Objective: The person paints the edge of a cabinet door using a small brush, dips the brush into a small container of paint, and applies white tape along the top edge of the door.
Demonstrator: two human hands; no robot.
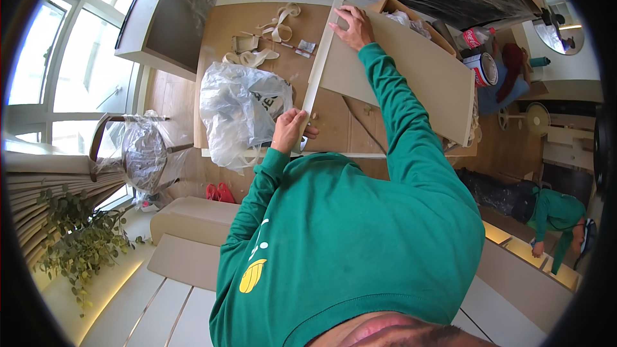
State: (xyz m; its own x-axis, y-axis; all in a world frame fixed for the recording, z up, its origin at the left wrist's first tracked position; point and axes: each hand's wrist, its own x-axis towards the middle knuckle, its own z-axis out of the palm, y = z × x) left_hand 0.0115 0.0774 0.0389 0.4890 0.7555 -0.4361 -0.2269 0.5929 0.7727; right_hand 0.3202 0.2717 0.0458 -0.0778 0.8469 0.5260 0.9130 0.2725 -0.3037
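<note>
A flat beige panel (418, 74) lies at a slant over a table covered with brown cardboard (218, 32). Along its left end runs a pale strip of what looks like masking tape (322, 61), drawn toward me past the near corner. My left hand (287, 132) is closed on the near end of this strip, beside a crumpled white plastic bag (234, 106). My right hand (355, 28) lies on the panel's far left corner with its fingers stretched out over the strip. What sits under its fingertips is hidden.
Curled tape scraps (281, 26) and a small packet (306, 47) lie on the cardboard. Behind the panel are an open carton (389, 6), a bottle (477, 36) and a paint can (482, 69). A plastic-wrapped chair (144, 154) stands left; another person (556, 212) works at right.
</note>
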